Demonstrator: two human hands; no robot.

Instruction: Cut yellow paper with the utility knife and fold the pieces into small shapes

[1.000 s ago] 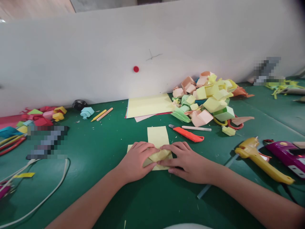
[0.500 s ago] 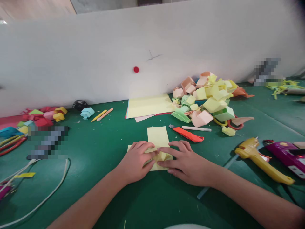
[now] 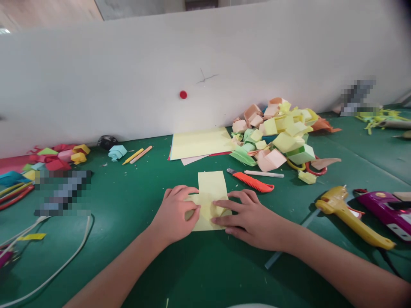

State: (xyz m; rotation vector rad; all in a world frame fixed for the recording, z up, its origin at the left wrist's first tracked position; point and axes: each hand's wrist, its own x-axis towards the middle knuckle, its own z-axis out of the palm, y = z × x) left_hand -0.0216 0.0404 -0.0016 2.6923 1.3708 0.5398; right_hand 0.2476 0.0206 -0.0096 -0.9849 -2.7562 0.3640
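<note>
The paper (image 3: 208,188) is lying on the green table (image 3: 205,273) right in front of me, a pale yellow piece with one part reaching away and flaps to either side. My left hand (image 3: 176,214) is curling at its left side, thumb and forefinger coming almost tip to tip over it; I cannot tell whether an edge is caught between them. My right hand (image 3: 252,220) is resting with fingers spread and parted, its fingertips touching the right part from above, pressing rather than gripping. The knife (image 3: 253,182) is lying near the far right corner, just beside the pen (image 3: 264,174).

I am judging the paper to be very light, thin and a little stiff, likely to be creasing cleanly but tearing or buckling under a hard pull. Being so light, it is probably sliding easily on the smooth table unless fingertips are weighting it. I am favouring flat pads near the creases for steadying, and a gentle thumb-and-forefinger pinch on a flap's free edge for lifting, sparing the corners.
</note>
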